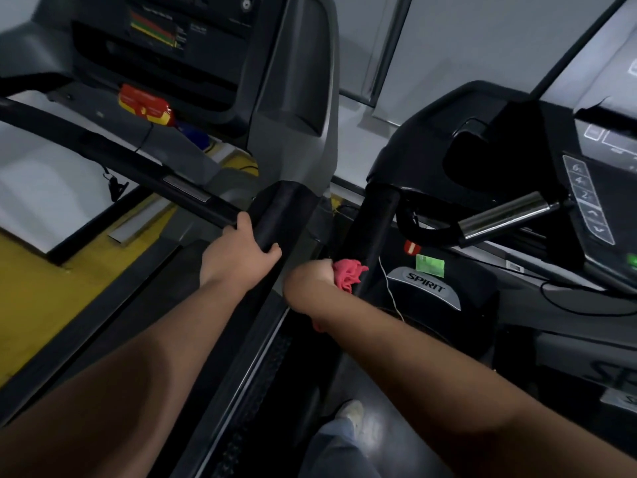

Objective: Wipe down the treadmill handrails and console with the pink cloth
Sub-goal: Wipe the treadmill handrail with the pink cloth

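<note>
A: Item one, left hand (241,250)?

B: I log it on the left treadmill's side handrail (286,215). The grip is clamped around the black padded rail, thumb on the near side, fingers curled over its far edge.

A: Item two, right hand (310,281)?

B: The grip is together in a fist, clamped on the pink cloth (350,276). The cloth bunches out past the knuckles and presses against the black padded handrail of the right treadmill (374,232). A scrap of pink also shows under the wrist.

A: Item three, consoles?

B: Left console (165,39) sits at top, dark, with a red, yellow and green striped panel; a red and yellow safety tag (146,105) lies below it. Right console (593,201) is at the far right, with a column of number and arrow keys. Neither hand touches a console.

A: Other entries?

B: A chrome bar (503,215) juts from the right machine. Its motor cover (427,288) reads SPIRIT, with a green sticker (429,265) just above. One shoe (351,414) stands on the floor between the machines.
</note>
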`<state>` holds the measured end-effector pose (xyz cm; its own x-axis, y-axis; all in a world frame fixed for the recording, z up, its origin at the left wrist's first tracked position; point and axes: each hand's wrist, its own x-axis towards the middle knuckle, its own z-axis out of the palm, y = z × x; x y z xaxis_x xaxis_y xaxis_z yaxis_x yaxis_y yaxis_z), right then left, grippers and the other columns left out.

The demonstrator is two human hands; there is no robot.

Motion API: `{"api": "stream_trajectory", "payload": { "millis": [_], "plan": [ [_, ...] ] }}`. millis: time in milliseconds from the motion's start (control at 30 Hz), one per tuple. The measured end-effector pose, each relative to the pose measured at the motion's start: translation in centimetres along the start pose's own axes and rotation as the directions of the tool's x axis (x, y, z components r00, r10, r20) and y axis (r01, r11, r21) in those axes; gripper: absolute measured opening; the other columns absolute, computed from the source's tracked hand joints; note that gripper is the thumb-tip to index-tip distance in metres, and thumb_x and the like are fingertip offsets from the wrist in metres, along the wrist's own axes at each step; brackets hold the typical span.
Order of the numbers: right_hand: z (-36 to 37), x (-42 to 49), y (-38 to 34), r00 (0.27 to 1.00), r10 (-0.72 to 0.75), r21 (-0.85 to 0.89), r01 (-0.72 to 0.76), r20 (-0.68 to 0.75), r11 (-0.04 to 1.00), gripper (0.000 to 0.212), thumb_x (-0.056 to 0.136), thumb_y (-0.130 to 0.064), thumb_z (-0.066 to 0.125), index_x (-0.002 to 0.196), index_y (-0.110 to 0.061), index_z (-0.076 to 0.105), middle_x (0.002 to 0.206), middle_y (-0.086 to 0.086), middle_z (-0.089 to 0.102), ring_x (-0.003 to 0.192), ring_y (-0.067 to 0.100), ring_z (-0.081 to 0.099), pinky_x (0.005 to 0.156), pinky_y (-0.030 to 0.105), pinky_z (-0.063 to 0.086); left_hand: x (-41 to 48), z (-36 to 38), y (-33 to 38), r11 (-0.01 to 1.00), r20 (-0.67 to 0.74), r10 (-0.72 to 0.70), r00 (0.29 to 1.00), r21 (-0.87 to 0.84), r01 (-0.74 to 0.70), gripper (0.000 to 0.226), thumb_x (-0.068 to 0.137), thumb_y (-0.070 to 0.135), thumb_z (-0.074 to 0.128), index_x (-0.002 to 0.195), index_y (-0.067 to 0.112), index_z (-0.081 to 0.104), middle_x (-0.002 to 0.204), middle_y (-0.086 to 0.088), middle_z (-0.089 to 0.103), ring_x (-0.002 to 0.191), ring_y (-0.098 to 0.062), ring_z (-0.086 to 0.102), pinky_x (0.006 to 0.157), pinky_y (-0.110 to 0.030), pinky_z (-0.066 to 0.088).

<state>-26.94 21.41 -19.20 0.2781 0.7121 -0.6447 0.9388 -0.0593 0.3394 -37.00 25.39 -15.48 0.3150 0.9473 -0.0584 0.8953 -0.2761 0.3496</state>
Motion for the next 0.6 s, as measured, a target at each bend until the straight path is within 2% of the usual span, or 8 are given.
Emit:
{"api": "stream_trajectory", "payload": {
  "millis": [67, 133, 200, 267, 333, 367, 467, 600],
  "plan": [
    [-0.5, -2.3, 1.3, 0.982, 0.012, 0.062, 0.000, -0.187, 0.998, 0.041, 0.097, -0.020, 0.037, 0.136, -0.010, 0.045, 0.139, 0.014, 0.048, 0.130, 0.036, 0.040, 0.112, 0.057, 0.017, 0.0, 0.0, 0.0, 1.000, 0.005, 0.007, 1.000, -0.008, -0.007, 0.058, 0.088, 0.052, 0.050, 0.128, 0.013, 0.033, 0.103, -0.013, 0.053, 0.075, -0.023, 0.049, 0.055, -0.032, 0.040],
    [-0.7, -4.0, 2.7, 0.948, 0.026, 0.107, 0.008, -0.318, 0.994, 0.040, 0.097, -0.023, 0.035, 0.132, -0.009, 0.048, 0.134, 0.017, 0.051, 0.128, 0.037, 0.039, 0.113, 0.057, 0.010, 0.1, 0.0, -0.1, 1.000, 0.007, 0.012, 1.000, -0.017, -0.012, 0.057, 0.087, 0.052, 0.050, 0.126, 0.013, 0.033, 0.100, -0.013, 0.053, 0.075, -0.025, 0.053, 0.055, -0.033, 0.042],
    [-0.2, -5.1, 3.7, 0.900, 0.026, 0.147, 0.043, -0.435, 0.988, 0.037, 0.096, -0.029, 0.036, 0.121, -0.010, 0.056, 0.124, 0.016, 0.057, 0.121, 0.034, 0.041, 0.108, 0.053, 0.018, 0.1, 0.1, -0.1, 1.000, 0.008, 0.011, 1.000, -0.016, -0.011, 0.055, 0.087, 0.052, 0.050, 0.123, 0.013, 0.033, 0.098, -0.013, 0.054, 0.073, -0.026, 0.054, 0.052, -0.032, 0.041],
    [0.8, -6.0, 4.2, 0.793, 0.042, 0.173, 0.081, -0.608, 0.982, 0.034, 0.091, -0.034, 0.045, 0.104, -0.009, 0.065, 0.108, 0.012, 0.062, 0.108, 0.031, 0.046, 0.093, 0.042, 0.033, 0.0, 0.1, -0.1, 1.000, 0.010, 0.004, 1.000, -0.004, -0.004, 0.056, 0.087, 0.053, 0.049, 0.123, 0.013, 0.033, 0.098, -0.012, 0.053, 0.071, -0.025, 0.052, 0.050, -0.031, 0.037],
    [2.2, -6.9, 4.3, 0.688, 0.093, 0.196, 0.072, -0.720, 0.978, 0.029, 0.077, -0.039, 0.058, 0.085, -0.013, 0.069, 0.089, 0.006, 0.063, 0.088, 0.028, 0.053, 0.074, 0.033, 0.042, 0.0, 0.0, 0.0, 1.000, 0.008, -0.004, 1.000, 0.008, 0.004, 0.056, 0.088, 0.053, 0.049, 0.123, 0.012, 0.033, 0.095, -0.011, 0.050, 0.070, -0.025, 0.050, 0.050, -0.031, 0.034],
    [3.0, -7.3, 4.3, 0.630, 0.141, 0.246, 0.083, -0.764, 0.966, 0.028, 0.073, -0.039, 0.057, 0.082, -0.015, 0.068, 0.085, 0.004, 0.062, 0.080, 0.027, 0.054, 0.068, 0.031, 0.045, 0.0, 0.0, 0.0, 1.000, 0.007, -0.007, 1.000, 0.010, 0.007, 0.056, 0.088, 0.053, 0.049, 0.123, 0.012, 0.033, 0.094, -0.010, 0.049, 0.070, -0.025, 0.049, 0.050, -0.031, 0.034],
    [5.4, -7.9, 4.7, 0.515, 0.254, 0.416, 0.228, -0.819, 0.880, 0.034, 0.077, -0.034, 0.042, 0.095, -0.015, 0.064, 0.092, 0.007, 0.057, 0.080, 0.027, 0.052, 0.067, 0.033, 0.048, -0.1, 0.1, 0.0, 1.000, 0.007, -0.009, 1.000, 0.008, 0.009, 0.054, 0.089, 0.052, 0.048, 0.121, 0.011, 0.034, 0.095, -0.012, 0.050, 0.072, -0.025, 0.047, 0.054, -0.032, 0.035],
    [8.1, -8.5, 5.5, 0.476, 0.437, 0.633, 0.416, -0.763, 0.653, 0.030, 0.086, -0.030, 0.044, 0.113, -0.019, 0.049, 0.108, 0.014, 0.050, 0.097, 0.030, 0.051, 0.082, 0.027, 0.041, -0.3, 0.1, 0.0, 1.000, 0.000, -0.008, 1.000, 0.014, 0.008, 0.053, 0.090, 0.052, 0.048, 0.120, 0.010, 0.034, 0.102, -0.016, 0.054, 0.073, -0.026, 0.047, 0.056, -0.033, 0.036]
  ]
}}
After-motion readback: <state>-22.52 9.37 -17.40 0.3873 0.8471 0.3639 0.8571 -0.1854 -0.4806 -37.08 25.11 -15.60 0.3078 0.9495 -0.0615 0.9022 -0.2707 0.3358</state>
